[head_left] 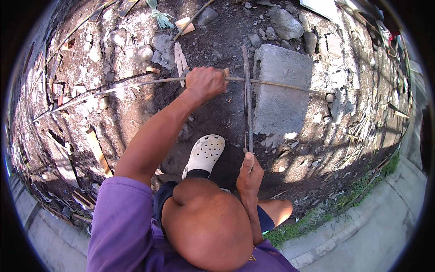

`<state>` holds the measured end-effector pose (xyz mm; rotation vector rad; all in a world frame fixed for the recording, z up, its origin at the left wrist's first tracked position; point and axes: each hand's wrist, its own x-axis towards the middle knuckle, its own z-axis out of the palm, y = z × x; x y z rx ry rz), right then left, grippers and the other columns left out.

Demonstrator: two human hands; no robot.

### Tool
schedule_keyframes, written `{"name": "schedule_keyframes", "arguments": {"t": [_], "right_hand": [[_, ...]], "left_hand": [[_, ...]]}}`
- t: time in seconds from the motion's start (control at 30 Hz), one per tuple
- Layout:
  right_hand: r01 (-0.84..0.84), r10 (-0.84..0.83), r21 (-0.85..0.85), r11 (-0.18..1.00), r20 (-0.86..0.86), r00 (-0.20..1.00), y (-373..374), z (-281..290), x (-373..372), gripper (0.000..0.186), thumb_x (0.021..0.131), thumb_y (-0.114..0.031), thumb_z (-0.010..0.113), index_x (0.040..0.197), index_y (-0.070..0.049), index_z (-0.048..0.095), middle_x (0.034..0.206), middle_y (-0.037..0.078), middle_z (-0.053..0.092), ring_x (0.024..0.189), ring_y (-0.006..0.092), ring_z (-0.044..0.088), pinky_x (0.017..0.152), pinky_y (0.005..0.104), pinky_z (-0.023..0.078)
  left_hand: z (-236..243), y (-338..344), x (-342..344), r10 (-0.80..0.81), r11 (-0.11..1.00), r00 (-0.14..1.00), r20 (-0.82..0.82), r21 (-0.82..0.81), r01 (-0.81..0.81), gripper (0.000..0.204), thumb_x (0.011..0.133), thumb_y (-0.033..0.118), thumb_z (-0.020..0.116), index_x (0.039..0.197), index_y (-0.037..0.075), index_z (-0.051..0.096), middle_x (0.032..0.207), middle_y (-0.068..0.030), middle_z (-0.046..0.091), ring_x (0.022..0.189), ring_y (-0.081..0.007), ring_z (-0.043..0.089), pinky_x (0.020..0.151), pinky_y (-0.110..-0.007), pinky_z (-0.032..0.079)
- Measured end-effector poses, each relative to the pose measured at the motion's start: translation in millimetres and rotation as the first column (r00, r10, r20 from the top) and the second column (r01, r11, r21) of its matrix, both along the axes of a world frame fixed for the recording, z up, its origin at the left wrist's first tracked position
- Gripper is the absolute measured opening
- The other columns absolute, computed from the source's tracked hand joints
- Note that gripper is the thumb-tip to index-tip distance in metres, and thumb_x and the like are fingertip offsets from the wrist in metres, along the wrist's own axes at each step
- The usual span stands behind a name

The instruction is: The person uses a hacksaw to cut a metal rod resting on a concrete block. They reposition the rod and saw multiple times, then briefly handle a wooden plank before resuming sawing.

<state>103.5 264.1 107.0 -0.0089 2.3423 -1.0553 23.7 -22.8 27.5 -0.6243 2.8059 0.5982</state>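
On stony grnd: blk under rod

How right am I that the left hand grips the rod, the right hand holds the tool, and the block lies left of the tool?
Not quite: the block lies right of the tool, as the head view shows. The left hand grips the rod and the right hand holds the tool.

Rough, stony dirt ground, sunlit and striped with shadow, fills most of the frame; green grass borders it at lower right, beside grey concrete paving.
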Motion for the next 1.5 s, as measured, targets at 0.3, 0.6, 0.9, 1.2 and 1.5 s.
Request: {"name": "schedule_keyframes", "arguments": {"t": [0.3,0.6,0.9,1.2,1.5], "right_hand": [[0.02,-0.02,0.002,1.0,0.025,0.999,-1.6,-1.7,-0.3,0.057,0.111,-0.045,0.048,0.083,0.004,0.057,0.063,0.015,0.049,0.059,0.021,0.044,0.058,0.0428,0.041],[0.066,-0.058,-0.162,0.985,0.053,0.997,5.3,6.2,-9.4,0.061,0.112,-0.05,0.044,0.072,-0.005,0.048,0.061,0.0,0.041,0.058,0.0102,0.038,0.052,0.0339,0.032],[0.01,0.0,-0.105,0.994,0.101,0.995,0.3,14.8,-14.3,0.059,0.112,-0.046,0.043,0.08,0.002,0.054,0.065,0.009,0.045,0.061,0.0178,0.042,0.057,0.0405,0.038],[0.149,-0.181,-0.421,0.895,-0.036,0.983,27.7,48.8,23.9,0.061,0.111,-0.057,0.038,0.067,-0.014,0.036,0.058,-0.004,0.036,0.052,0.0088,0.035,0.051,0.0291,0.028],[0.108,-0.116,-0.319,0.942,-0.007,0.993,-45.0,-2.2,-51.1,0.067,0.107,-0.066,0.043,0.065,-0.014,0.037,0.061,-0.006,0.032,0.054,0.0084,0.034,0.051,0.0309,0.028]], "left_hand": [[-4.8,-0.4,1.7,-0.005,1.0,1.0,-0.021,-0.003,0.005,0.036,0.091,0.041,0.063,0.084,0.009,0.078,0.081,-0.0182,0.076,0.077,-0.0366,0.076,0.071,-0.049,0.062],[-4.1,2.8,-0.4,-0.009,0.997,1.0,0.012,-0.072,0.01,0.038,0.093,0.046,0.063,0.089,0.011,0.078,0.082,-0.0182,0.076,0.078,-0.0381,0.076,0.07,-0.05,0.061],[-6.1,4.4,3.6,-0.004,0.996,1.0,-0.015,-0.093,0.003,0.034,0.092,0.039,0.062,0.088,0.01,0.078,0.086,-0.0168,0.077,0.082,-0.0378,0.076,0.072,-0.05,0.061],[-2.0,1.1,5.4,-0.05,0.995,0.999,0.006,-0.09,0.05,0.036,0.095,0.042,0.06,0.092,0.01,0.076,0.082,-0.0186,0.076,0.076,-0.0389,0.075,0.068,-0.051,0.059],[2.0,7.8,0.9,0.001,0.995,1.0,-0.008,-0.096,-0.002,0.043,0.105,0.04,0.047,0.093,0.011,0.076,0.087,-0.0194,0.077,0.083,-0.0415,0.075,0.074,-0.052,0.061]]}}
